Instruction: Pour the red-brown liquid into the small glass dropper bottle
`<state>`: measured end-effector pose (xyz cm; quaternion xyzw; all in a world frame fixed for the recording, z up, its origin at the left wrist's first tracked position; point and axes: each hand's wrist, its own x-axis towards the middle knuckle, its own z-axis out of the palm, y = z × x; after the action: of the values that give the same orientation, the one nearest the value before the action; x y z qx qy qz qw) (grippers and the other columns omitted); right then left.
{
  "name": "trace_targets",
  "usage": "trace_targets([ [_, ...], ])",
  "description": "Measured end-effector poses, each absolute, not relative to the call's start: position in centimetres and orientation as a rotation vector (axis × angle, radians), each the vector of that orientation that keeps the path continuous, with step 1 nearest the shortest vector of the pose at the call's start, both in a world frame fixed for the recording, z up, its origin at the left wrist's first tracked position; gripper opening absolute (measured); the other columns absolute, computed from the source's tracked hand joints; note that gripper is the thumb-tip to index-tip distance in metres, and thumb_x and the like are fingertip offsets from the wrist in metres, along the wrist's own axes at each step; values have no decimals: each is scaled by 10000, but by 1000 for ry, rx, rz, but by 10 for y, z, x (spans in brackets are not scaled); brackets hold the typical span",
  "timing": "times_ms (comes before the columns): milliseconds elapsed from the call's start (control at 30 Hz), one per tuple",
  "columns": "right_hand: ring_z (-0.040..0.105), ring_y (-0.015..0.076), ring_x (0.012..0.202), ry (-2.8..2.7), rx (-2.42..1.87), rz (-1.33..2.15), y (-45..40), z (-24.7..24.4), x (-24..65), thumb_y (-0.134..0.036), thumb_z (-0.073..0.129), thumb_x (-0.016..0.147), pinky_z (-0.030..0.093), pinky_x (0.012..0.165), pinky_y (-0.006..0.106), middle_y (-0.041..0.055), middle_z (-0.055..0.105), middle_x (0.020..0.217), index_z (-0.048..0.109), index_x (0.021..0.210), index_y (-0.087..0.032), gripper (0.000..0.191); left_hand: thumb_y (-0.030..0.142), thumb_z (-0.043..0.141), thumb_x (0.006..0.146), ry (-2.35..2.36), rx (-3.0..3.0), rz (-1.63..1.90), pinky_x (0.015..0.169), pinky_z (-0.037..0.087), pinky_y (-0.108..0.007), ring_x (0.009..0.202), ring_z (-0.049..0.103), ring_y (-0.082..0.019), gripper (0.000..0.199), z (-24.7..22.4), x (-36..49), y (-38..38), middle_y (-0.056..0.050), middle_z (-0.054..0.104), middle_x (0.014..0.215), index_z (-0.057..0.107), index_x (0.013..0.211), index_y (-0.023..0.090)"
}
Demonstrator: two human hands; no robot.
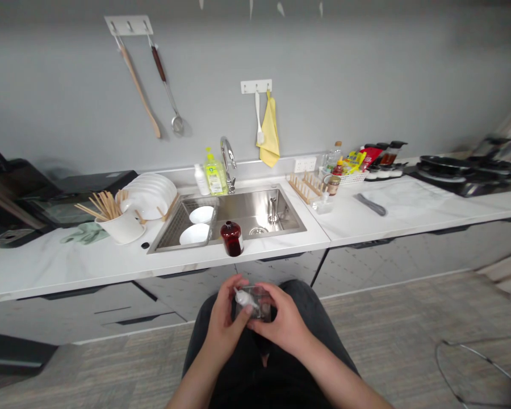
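Below the sink (255, 207), in front of the counter (276, 250), the left hand (226, 309) and the right hand (284, 319) are partly curled around a small clear container (264, 309), one on each side. A white pump head (244, 297) is at the left thumb; whether it lies inside the container or against it, I cannot tell. Directly between the hands and the sink stands an amber bottle (232, 238), upright at the sink's front edge.

Two white bowls (202, 215) sit in the sink's left part. Behind it are the faucet (227, 162), a green soap bottle (215, 177) and a white bottle (201, 180) close together; a yellow cloth (270, 133) hangs on the wall above. Left of the sink come white plates (151, 196) standing in a row, a white holder (122, 228) full of chopsticks (104, 205), and a green cloth (85, 233). Just right of it are a wooden rack (304, 186) and a jar (333, 184); farther right lies a dark grey strip (369, 204), with the stove (447, 173) well beyond.
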<state>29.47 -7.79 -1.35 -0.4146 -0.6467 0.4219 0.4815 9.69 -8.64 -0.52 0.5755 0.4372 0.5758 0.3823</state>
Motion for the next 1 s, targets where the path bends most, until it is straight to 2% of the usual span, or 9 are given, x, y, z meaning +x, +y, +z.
trace_targets([
  [100, 825, 342, 1225, -1549, -1007, 1045, -77, -15, 295, -227, 1019, 691, 713, 1050, 500, 126, 791, 1442, 716, 1439, -274, 809, 411, 827, 987, 1074, 1406, 1414, 1214, 558, -495, 1397, 730, -334, 592, -6, 97, -88, -151, 785, 1413, 639, 1526, 256],
  [267, 824, 344, 1224, -1613, -993, 1040, -80, -12, 292, -221, 1043, 655, 699, 1074, 506, 121, 809, 1401, 741, 1422, -263, 825, 381, 979, 817, 1284, 1363, 1515, 1028, 616, -416, 1057, 783, -268, 629, -9, 103, -85, -61, 784, 1078, 690, 1354, 225],
  [400, 831, 344, 1206, -1618, -990, 1028, -80, -9, 293, -225, 1043, 662, 710, 1037, 494, 118, 821, 1379, 748, 1413, -272, 808, 528, 913, 890, 1047, 1299, 1494, 1138, 598, -480, 1293, 752, -337, 711, -6, 105, -92, -148, 769, 1371, 656, 1487, 240],
  [467, 829, 348, 1228, -1585, -973, 1036, -79, -9, 294, -234, 1051, 652, 715, 1033, 492, 123, 813, 1407, 735, 1429, -274, 839, 544, 867, 938, 938, 1268, 1471, 1205, 568, -518, 1396, 717, -360, 698, -4, 104, -94, -164, 770, 1404, 634, 1526, 248],
  [633, 828, 344, 1230, -1617, -954, 1064, -81, -6, 294, -208, 1052, 646, 707, 1060, 502, 117, 813, 1402, 736, 1432, -277, 850, 433, 1005, 803, 1135, 1298, 1505, 1044, 640, -450, 1136, 789, -304, 664, -2, 102, -86, -51, 762, 997, 690, 1354, 237],
  [733, 840, 337, 1181, -1624, -957, 1054, -83, -4, 291, -215, 1039, 669, 713, 1034, 500, 116, 820, 1379, 742, 1413, -275, 804, 450, 1043, 735, 1098, 1321, 1529, 1042, 647, -449, 1165, 788, -315, 786, -5, 101, -86, -100, 788, 1171, 687, 1401, 234],
  [833, 836, 336, 1199, -1606, -957, 1055, -82, -8, 291, -225, 1039, 670, 717, 1018, 488, 119, 812, 1403, 734, 1422, -277, 814, 505, 928, 887, 942, 1303, 1475, 1183, 598, -512, 1417, 721, -365, 750, -8, 97, -92, -178, 761, 1460, 642, 1532, 250],
  [900, 830, 335, 1224, -1589, -960, 1071, -80, -11, 293, -226, 1045, 662, 712, 1042, 492, 120, 802, 1433, 722, 1445, -279, 849, 485, 874, 950, 907, 1281, 1446, 1217, 581, -539, 1453, 712, -365, 675, -9, 93, -93, -171, 805, 1387, 638, 1537, 251],
  [1000, 830, 334, 1234, -1563, -965, 1096, -78, -14, 295, -233, 1045, 675, 706, 1066, 500, 123, 804, 1426, 709, 1460, -270, 854, 427, 922, 903, 1028, 1288, 1424, 1197, 596, -535, 1342, 782, -352, 608, -9, 90, -90, -148, 861, 1215, 704, 1435, 228],
])
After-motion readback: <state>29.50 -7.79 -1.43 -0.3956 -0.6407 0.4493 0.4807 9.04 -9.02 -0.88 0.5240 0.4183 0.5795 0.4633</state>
